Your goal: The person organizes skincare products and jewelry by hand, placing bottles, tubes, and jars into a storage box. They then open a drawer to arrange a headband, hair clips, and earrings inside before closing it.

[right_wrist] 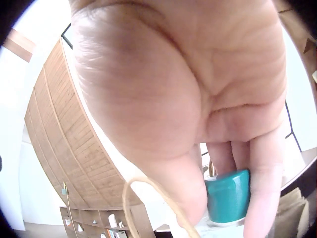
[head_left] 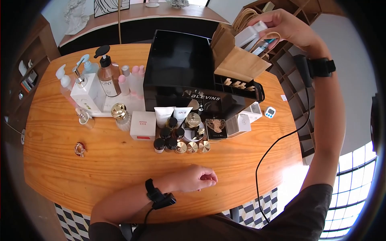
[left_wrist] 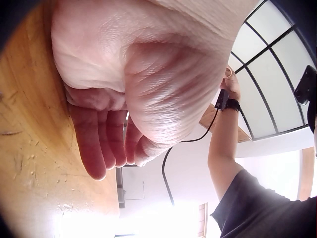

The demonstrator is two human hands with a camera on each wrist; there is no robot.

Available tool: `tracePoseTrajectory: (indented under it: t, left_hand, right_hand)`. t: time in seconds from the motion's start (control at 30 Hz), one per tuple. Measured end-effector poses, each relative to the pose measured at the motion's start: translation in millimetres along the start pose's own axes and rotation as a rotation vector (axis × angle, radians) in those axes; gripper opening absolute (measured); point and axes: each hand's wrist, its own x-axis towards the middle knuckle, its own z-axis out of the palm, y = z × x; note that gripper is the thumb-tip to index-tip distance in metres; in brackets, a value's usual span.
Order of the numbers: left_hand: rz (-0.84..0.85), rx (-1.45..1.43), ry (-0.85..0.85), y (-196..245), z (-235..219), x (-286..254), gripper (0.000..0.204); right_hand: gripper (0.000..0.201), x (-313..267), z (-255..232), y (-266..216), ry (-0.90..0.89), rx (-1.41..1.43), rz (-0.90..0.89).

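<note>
My right hand (head_left: 283,28) is raised over the mouth of a brown paper bag (head_left: 241,62) at the back right. In the right wrist view a glossy teal-topped container (right_wrist: 228,196) sits between its thumb and fingers. A white box (head_left: 245,36) and a small tube (head_left: 260,49) stick out of the bag beside the fingers, and a twisted paper handle (right_wrist: 130,193) loops close by the thumb. My left hand (head_left: 197,178) rests at the table's front with loosely curled fingers (left_wrist: 89,144), holding nothing.
A black case (head_left: 181,60) stands mid-table beside the bag. Pump bottles (head_left: 108,76) fill a tray at left. Small jars and tubes (head_left: 164,116) crowd before the case. A hair clip (head_left: 80,149), a timer (head_left: 269,112) and a hanging black cable (head_left: 277,140) are around.
</note>
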Motion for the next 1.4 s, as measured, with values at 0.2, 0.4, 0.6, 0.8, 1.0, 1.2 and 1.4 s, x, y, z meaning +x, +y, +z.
tracePoseTrajectory:
  t: [0.2, 0.4, 0.6, 0.8, 1.0, 1.2, 1.4]
  left_hand:
    - [-0.002, 0.013, -0.001, 2.0, 1.6, 0.0, 0.027]
    - [0.031, -0.121, 0.016, -8.1, 3.2, 2.9, 0.047]
    - [0.02, -0.273, 0.05, 0.6, 0.1, 0.5, 0.081]
    - [0.072, -0.3, 0.141, 5.5, 6.5, 4.2, 0.094]
    - [0.091, -0.152, 0.147, -5.5, 19.7, 11.4, 0.092]
    - [0.077, -0.187, 0.193, -1.8, 19.7, 6.1, 0.078]
    - [0.093, -0.243, 0.194, -6.3, 16.1, 5.1, 0.05]
  right_hand:
    - [0.049, -50.9, -36.2, -29.3, 0.127, -0.12, 0.011]
    - [0.055, -133.2, -87.2, -19.2, 0.472, -0.351, 0.035]
    - [0.041, -240.4, -38.6, -17.5, 0.753, -0.276, 0.217]
    - [0.036, -260.0, 97.9, 3.0, 0.481, 0.037, 0.518]
    - [0.033, -224.7, 211.4, 16.7, 0.021, 0.199, 0.367]
    - [0.034, -186.3, 239.3, 0.4, 0.048, 0.088, 0.173]
    - [0.034, -166.4, 261.2, 5.2, 0.102, 0.01, 0.091]
